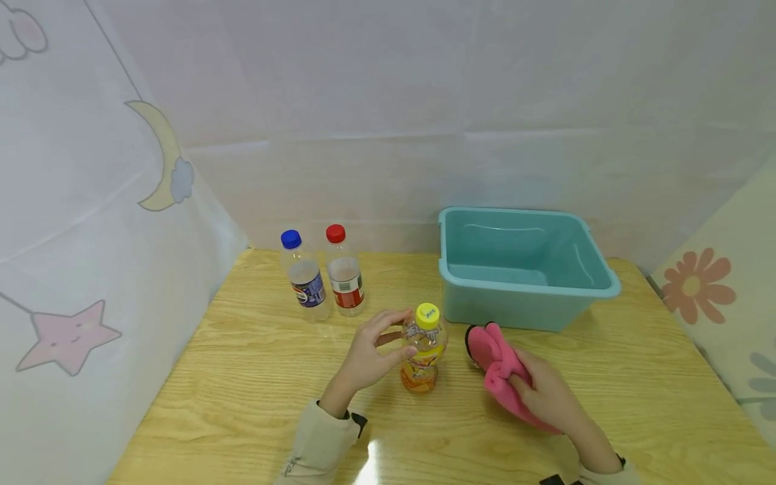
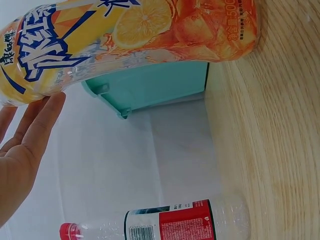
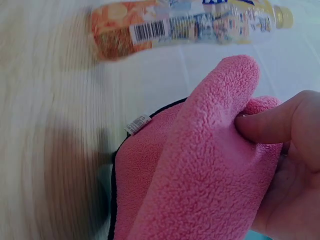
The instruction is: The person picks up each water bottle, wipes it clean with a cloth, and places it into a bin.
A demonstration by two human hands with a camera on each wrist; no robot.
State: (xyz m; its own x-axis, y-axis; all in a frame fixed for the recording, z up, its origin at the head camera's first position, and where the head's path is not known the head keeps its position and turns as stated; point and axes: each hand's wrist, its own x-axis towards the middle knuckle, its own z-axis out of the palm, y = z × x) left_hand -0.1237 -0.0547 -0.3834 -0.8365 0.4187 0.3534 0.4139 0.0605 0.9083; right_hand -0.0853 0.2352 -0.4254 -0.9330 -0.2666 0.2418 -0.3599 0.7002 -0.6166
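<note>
In the head view, an iced tea bottle (image 1: 423,357) with a yellow cap stands upright near the middle of the table. My left hand (image 1: 374,347) is at its left side, fingers fairly straight, with the thumb tip overlapping the bottle's edge. Seen from the left wrist, the fingertips (image 2: 52,107) lie right at the upper label of the bottle (image 2: 140,35). To the right, my right hand (image 1: 548,394) grips a folded pink cloth (image 1: 506,377). The right wrist view shows the thumb pressing into the fluffy cloth (image 3: 200,160), which has a dark edging and a small white tag.
A teal plastic bin (image 1: 503,306) stands behind, at the table's back right. Two clear bottles are at the back left, a blue-capped bottle (image 1: 309,289) and a red-capped bottle (image 1: 347,286). A white printed curtain (image 1: 364,101) hangs around the wooden table (image 1: 242,377).
</note>
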